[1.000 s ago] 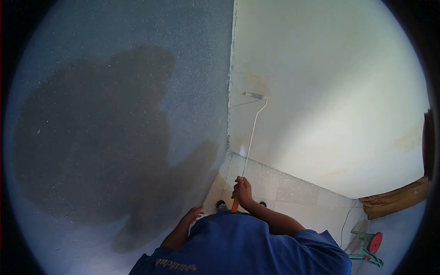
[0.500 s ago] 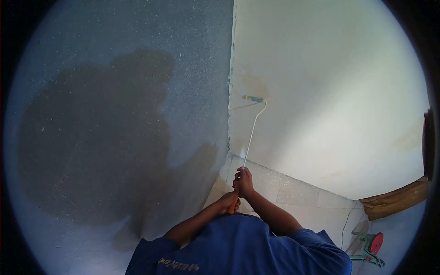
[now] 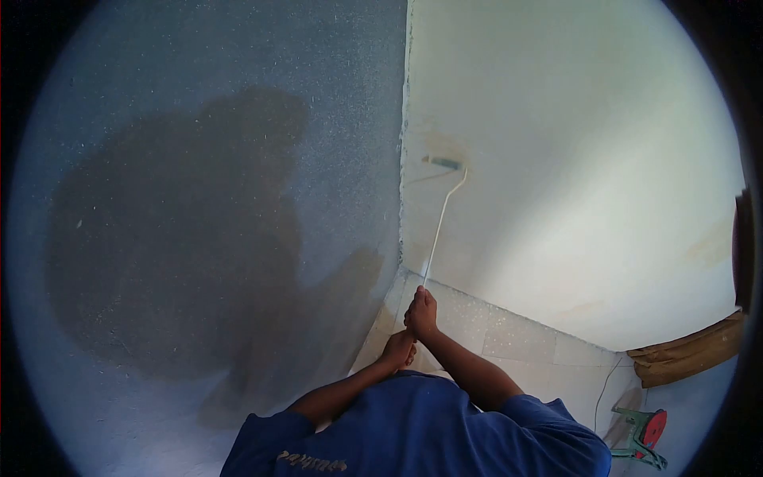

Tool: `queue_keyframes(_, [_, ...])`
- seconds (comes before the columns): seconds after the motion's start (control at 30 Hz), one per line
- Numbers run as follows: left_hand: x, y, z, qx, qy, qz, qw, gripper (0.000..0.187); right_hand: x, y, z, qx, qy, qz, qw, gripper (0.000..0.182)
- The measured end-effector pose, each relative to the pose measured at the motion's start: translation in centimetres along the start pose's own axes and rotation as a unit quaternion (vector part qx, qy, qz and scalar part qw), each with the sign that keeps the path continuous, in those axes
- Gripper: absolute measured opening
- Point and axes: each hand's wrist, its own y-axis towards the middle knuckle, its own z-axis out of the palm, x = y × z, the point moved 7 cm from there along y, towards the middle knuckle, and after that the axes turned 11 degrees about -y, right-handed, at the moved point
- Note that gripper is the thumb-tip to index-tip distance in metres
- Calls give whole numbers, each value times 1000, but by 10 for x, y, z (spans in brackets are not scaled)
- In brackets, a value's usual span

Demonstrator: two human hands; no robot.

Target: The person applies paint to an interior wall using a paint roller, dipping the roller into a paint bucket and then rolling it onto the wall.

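A paint roller (image 3: 447, 164) with a narrow greenish sleeve rests against the pale wall (image 3: 556, 159), near the corner, its edges slightly blurred. Its long thin white rod (image 3: 435, 241) runs down to my hands. My right hand (image 3: 422, 312) is closed round the upper part of the grip, where the rod ends. Just below it and to the left, my left hand (image 3: 399, 350) is closed round the lower part. The two hands nearly touch, and the handle is mostly hidden by them. Damp-looking tan patches show on the wall around the roller.
A dark blue-grey surface (image 3: 342, 103) with my shadow fills the left side. Pale floor tiles (image 3: 517, 334) run below the wall. At the lower right are a brown folded cloth or sack (image 3: 687, 350), a green stand with a red disc (image 3: 653, 429) and a thin cable (image 3: 598, 397).
The roller has shifted slightly up and right on the wall. My right hand has closed more fully round the grip, and the orange handle seen before is now mostly covered.
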Motion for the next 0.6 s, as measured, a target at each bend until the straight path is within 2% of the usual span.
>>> queue_keyframes(0.07, [-10,6,2,16,-2,55,998,44,11,5,2,0,-45,-29,999,34])
queue_keyframes(0.1, [-8,10,1,16,-1,52,998,44,4,8,1,-2,-44,-28,999,34])
queue_keyframes(0.17, [5,21,0,29,-56,-28,998,44,7,14,-4,-46,-100,-77,991,34])
queue_keyframes(0.27, [17,30,0,66,-83,-56,993,47,8,7,-10,-56,-129,-30,990,39])
queue_keyframes(0.3, [17,27,1,67,-83,-55,993,47,-6,14,-13,-57,-129,-31,990,39])
queue_keyframes(0.37, [28,19,3,60,-102,-126,985,48,-31,23,-24,-103,-207,-64,971,41])
queue_keyframes(0.47, [37,17,-3,60,-75,-130,987,49,-43,22,-29,-133,-252,-70,956,42])
queue_keyframes(0.6, [29,10,-1,78,-72,-118,987,48,-44,20,-26,-123,-223,-37,966,43])
